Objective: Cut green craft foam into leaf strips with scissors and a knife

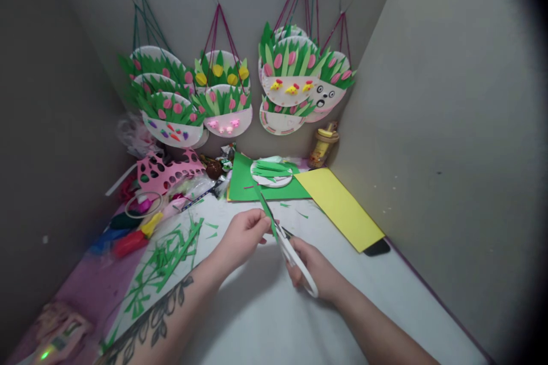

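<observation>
My left hand [246,234] pinches a narrow green paper strip [262,201] over the middle of the white work surface [257,319]. In my right hand [310,268] are white-handled scissors [302,265], with their blades alongside the strip close to my left fingertips. Behind the hands, a white paper plate [271,181] holding cut green pieces rests on a green sheet [241,179]. Thin green scraps [165,259] lie in a loose pile to the left of my left hand.
A yellow sheet [342,205] lies at the right, partly over a dark object [377,248]. Balloons [131,243], a pink perforated piece [165,171] and plastic wrapping crowd the left. Decorated plates [282,88] hang on the back wall, beside a yellow cup [323,147] below.
</observation>
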`<state>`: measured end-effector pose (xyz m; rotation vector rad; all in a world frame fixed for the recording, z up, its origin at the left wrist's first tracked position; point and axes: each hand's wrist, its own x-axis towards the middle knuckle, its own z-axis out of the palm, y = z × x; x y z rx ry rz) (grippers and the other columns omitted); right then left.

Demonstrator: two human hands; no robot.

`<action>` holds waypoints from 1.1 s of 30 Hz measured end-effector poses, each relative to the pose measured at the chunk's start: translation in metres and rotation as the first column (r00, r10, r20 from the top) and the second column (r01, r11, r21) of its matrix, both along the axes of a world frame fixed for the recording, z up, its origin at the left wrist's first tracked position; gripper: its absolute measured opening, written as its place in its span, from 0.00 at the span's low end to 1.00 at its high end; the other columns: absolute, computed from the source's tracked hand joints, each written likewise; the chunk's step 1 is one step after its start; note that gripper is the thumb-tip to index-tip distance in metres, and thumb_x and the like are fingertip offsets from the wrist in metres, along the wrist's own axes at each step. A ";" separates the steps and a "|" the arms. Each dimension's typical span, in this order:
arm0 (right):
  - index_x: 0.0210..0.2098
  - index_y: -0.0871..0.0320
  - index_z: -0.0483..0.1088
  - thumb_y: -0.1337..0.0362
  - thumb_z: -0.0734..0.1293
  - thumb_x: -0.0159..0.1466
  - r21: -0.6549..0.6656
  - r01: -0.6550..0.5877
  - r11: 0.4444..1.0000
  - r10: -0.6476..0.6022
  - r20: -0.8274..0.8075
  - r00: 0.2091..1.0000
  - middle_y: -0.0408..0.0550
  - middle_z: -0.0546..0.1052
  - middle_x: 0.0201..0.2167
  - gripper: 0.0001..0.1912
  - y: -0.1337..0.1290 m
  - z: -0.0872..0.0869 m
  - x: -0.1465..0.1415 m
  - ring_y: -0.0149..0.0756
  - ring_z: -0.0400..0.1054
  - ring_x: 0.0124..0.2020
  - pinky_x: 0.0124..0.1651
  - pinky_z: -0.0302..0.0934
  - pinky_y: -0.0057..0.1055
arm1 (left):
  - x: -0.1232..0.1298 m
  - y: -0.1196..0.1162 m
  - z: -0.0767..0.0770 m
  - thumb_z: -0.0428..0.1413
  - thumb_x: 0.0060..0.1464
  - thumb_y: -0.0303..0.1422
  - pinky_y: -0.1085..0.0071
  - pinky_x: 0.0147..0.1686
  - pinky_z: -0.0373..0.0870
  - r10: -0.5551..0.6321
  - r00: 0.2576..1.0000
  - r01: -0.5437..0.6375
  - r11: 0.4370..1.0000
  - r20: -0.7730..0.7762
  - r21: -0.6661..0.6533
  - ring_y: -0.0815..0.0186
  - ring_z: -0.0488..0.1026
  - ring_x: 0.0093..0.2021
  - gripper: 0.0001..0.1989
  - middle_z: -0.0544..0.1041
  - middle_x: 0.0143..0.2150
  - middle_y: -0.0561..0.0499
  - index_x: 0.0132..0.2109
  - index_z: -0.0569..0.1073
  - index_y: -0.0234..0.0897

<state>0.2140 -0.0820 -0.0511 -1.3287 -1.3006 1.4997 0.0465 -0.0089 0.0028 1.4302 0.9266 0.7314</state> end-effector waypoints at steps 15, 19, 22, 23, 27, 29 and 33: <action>0.26 0.55 0.55 0.71 0.61 0.45 -0.001 -0.004 1.000 0.004 -0.017 1.000 0.34 0.66 0.17 0.10 -0.001 0.001 -0.002 0.24 0.59 0.17 0.21 0.51 0.22 | -0.013 0.012 0.009 0.52 0.50 0.45 0.72 0.27 0.67 0.003 0.995 0.009 0.994 -0.104 0.108 0.66 0.69 0.30 0.15 0.72 0.28 0.50 0.27 0.63 0.37; 0.26 0.55 0.55 0.71 0.61 0.44 0.000 -0.015 1.000 0.015 -0.011 1.000 0.34 0.67 0.17 0.10 -0.001 -0.002 -0.002 0.24 0.59 0.17 0.20 0.50 0.21 | -0.015 0.015 0.013 0.51 0.51 0.47 0.72 0.29 0.67 0.066 0.995 -0.058 0.993 -0.071 0.106 0.66 0.68 0.31 0.17 0.70 0.29 0.51 0.30 0.65 0.36; 0.26 0.55 0.56 0.72 0.61 0.44 -0.008 -0.016 1.000 0.016 -0.012 1.000 0.34 0.67 0.17 0.10 -0.001 -0.005 -0.001 0.24 0.59 0.17 0.20 0.49 0.21 | -0.014 0.016 0.011 0.50 0.52 0.48 0.72 0.29 0.67 0.100 0.994 -0.097 0.992 -0.035 0.077 0.66 0.68 0.33 0.18 0.70 0.30 0.50 0.29 0.65 0.36; 0.26 0.56 0.57 0.72 0.61 0.44 -0.011 -0.018 1.000 0.018 -0.015 1.000 0.34 0.67 0.17 0.10 -0.001 -0.006 -0.001 0.24 0.59 0.17 0.20 0.48 0.21 | -0.014 0.017 0.010 0.50 0.52 0.48 0.73 0.29 0.67 0.113 0.993 -0.110 0.991 -0.028 0.077 0.66 0.68 0.33 0.18 0.70 0.30 0.51 0.29 0.65 0.36; 0.26 0.56 0.57 0.73 0.61 0.44 -0.011 -0.028 1.000 0.028 -0.034 0.999 0.34 0.67 0.16 0.10 -0.002 -0.006 -0.002 0.24 0.59 0.17 0.20 0.48 0.21 | -0.015 0.021 0.006 0.51 0.52 0.45 0.76 0.26 0.62 0.192 0.981 -0.192 0.973 0.013 0.131 0.71 0.62 0.27 0.16 0.65 0.25 0.55 0.27 0.64 0.36; 0.26 0.56 0.57 0.73 0.61 0.44 -0.008 -0.029 1.000 0.029 -0.038 0.999 0.34 0.67 0.16 0.10 -0.003 -0.006 -0.003 0.24 0.59 0.17 0.20 0.48 0.21 | -0.016 0.021 0.006 0.53 0.51 0.43 0.78 0.22 0.56 0.218 0.975 -0.222 0.965 0.047 0.140 0.74 0.57 0.22 0.15 0.62 0.22 0.57 0.27 0.64 0.36; 0.26 0.55 0.56 0.72 0.61 0.44 -0.018 -0.038 0.999 0.037 -0.037 0.999 0.33 0.66 0.15 0.11 -0.002 -0.006 -0.005 0.24 0.58 0.16 0.20 0.48 0.21 | -0.017 0.020 0.008 0.55 0.50 0.42 0.78 0.18 0.49 0.199 0.973 -0.210 0.973 0.119 0.093 0.76 0.52 0.19 0.15 0.57 0.19 0.60 0.26 0.62 0.36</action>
